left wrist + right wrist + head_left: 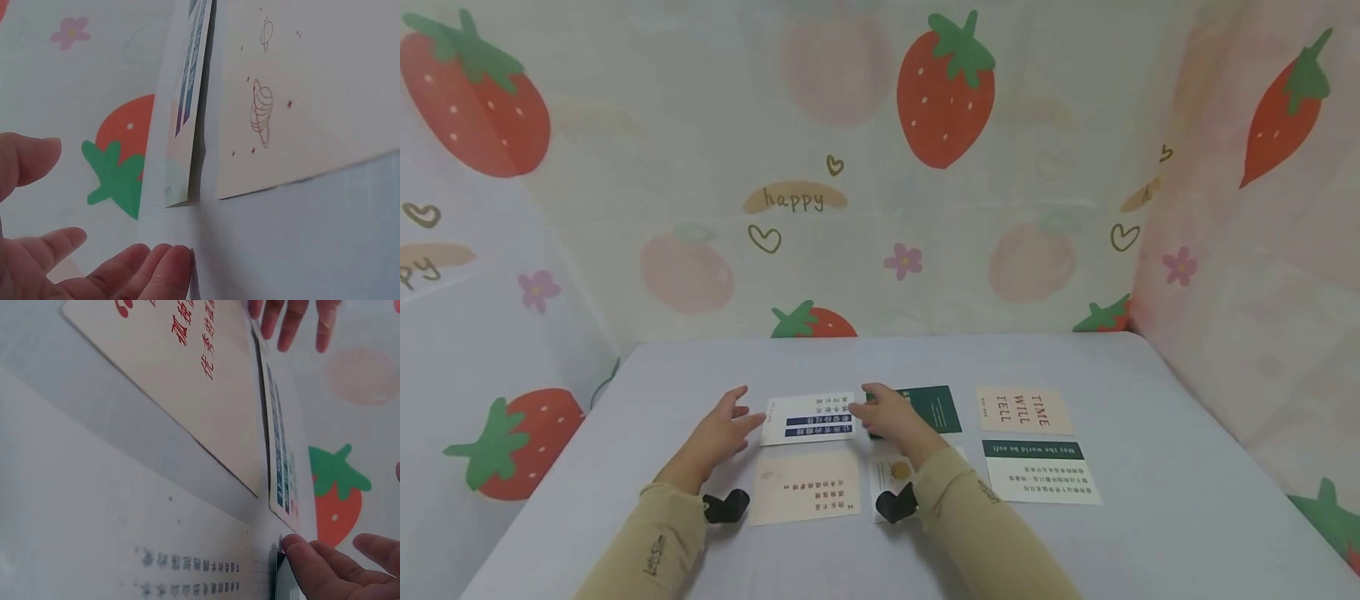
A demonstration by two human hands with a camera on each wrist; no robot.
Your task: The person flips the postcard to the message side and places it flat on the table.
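From where I'm standing, taking the white card with blue bars point(799, 410) as the clock's centre and the person's side as six, the left hand point(721, 433) is at nine o'clock, fingers spread and just short of the card's edge, with nothing in its grip. The right hand point(891, 421) reaches in at three, fingers loosely parted and pinching nothing, above the dark green card point(938, 410), though I can't tell whether a fingertip touches either card. On the white table point(1150, 475), a pale pink card point(801, 487) lies at six, a sun card point(883, 483) at four, and the "TIME WILL TELL" card point(1025, 412) farther out at three.
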